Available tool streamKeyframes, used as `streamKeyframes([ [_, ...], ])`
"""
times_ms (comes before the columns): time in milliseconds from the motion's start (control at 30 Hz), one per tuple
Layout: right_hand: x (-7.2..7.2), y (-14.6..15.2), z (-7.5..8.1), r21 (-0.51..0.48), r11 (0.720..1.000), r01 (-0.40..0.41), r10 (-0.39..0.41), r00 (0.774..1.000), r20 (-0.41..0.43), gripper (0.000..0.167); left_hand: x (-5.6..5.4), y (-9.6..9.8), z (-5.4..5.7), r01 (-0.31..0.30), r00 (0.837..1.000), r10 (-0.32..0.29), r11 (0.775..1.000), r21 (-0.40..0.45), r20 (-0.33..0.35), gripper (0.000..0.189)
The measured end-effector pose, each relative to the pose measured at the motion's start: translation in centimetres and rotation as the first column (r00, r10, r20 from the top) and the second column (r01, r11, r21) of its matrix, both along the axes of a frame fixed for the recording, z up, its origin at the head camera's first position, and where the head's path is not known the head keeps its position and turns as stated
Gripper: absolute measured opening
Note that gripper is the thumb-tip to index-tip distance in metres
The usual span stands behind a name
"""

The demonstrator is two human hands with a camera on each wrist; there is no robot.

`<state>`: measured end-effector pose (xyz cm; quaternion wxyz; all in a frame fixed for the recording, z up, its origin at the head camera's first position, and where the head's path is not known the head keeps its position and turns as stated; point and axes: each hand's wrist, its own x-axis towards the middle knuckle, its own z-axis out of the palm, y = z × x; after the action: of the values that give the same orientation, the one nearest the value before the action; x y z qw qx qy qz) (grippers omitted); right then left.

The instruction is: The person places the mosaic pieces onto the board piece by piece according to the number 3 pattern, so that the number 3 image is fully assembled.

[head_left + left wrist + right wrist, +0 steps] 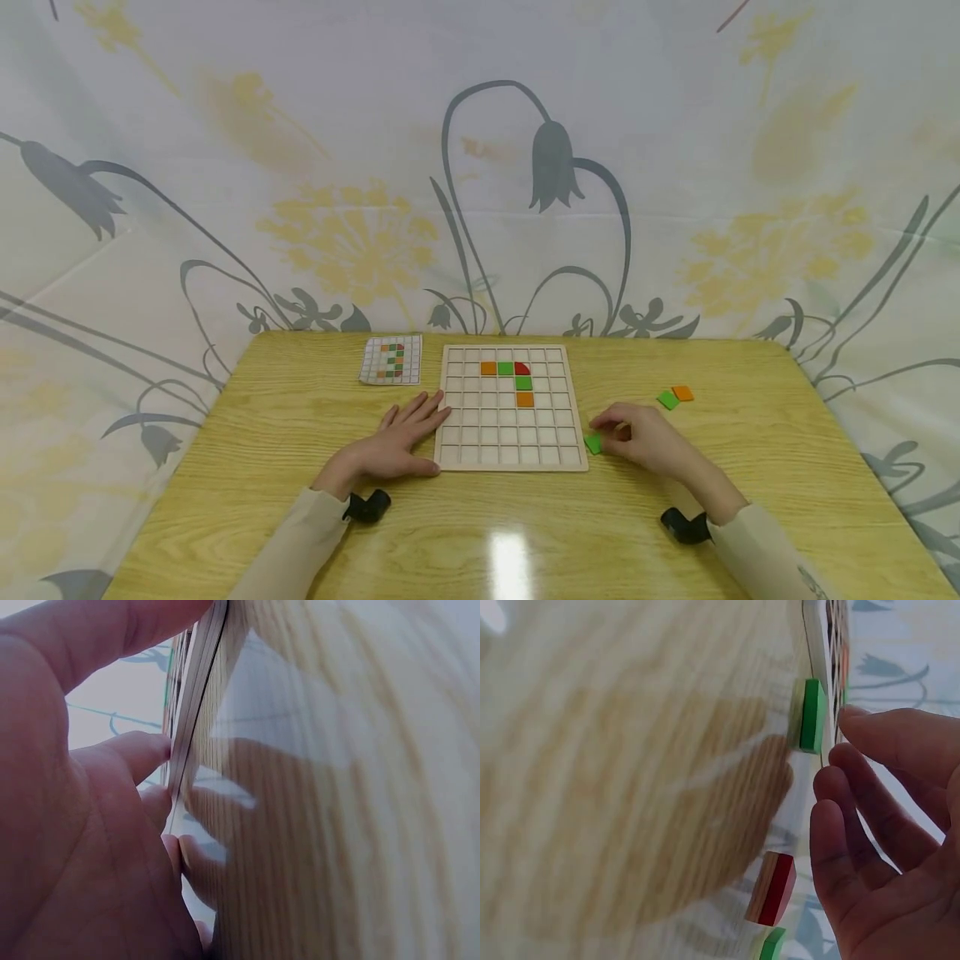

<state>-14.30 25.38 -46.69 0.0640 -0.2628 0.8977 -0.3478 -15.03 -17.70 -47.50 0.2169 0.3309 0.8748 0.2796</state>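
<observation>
A pale wooden grid board (459, 433) lies on the table. On it, orange (489, 368) and green (506, 368) tiles and a red rounded piece (521, 369) form a row, with a green and an orange tile running down from its right end. My left hand (390, 442) rests with fingers spread against the board's left edge. Beside the board's right edge lies a loose green tile (810, 716). My right hand (645, 437) hovers over it, fingers loosely bent and apart from the tile. Under this hand, the right wrist view shows a red piece (776, 889) and another green one (772, 945).
A printed pattern card (391, 361) with coloured squares lies left of the board. Further right on the wooden table (750, 433), a green tile (668, 400) and an orange tile (682, 392) lie together. A flower-printed cloth (645, 233) hangs behind the table.
</observation>
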Motion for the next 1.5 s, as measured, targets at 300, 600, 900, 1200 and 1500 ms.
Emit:
streamKeyframes([
  [300, 0.6, -0.4, -0.3, 0.075, 0.996, -0.046, 0.05, 0.997, -0.052, 0.024, 0.0, 0.0, 0.0, -0.005, 1.0, 0.005, 1.0, -0.004, 0.007, 0.084],
  [600, 0.9, -0.5, 0.1, 0.119, 0.992, -0.044, 0.054, 0.995, -0.088, 0.023, 0.0, 0.0, -0.2, -0.004, 1.0, 0.004, 1.0, -0.013, 0.006, 0.084],
  [900, 0.9, -0.2, 0.1, 0.106, 0.994, -0.008, 0.011, 1.0, -0.025, 0.031, 0.1, 0.1, -0.1, -0.002, 1.0, 0.002, 1.0, 0.006, 0.006, 0.084],
  [1200, 0.4, 0.2, 0.5, 0.088, 0.996, -0.005, 0.012, 0.997, -0.078, 0.036, 0.0, -0.1, -0.1, 0.001, 1.0, -0.001, 1.0, 0.002, -0.003, 0.084],
  [1500, -0.2, -0.2, 0.8, 0.111, 0.993, 0.039, -0.031, 0.997, -0.071, 0.035, 0.0, -0.1, 0.0, 0.003, 1.0, -0.003, 1.0, 0.002, 0.006, 0.085],
])
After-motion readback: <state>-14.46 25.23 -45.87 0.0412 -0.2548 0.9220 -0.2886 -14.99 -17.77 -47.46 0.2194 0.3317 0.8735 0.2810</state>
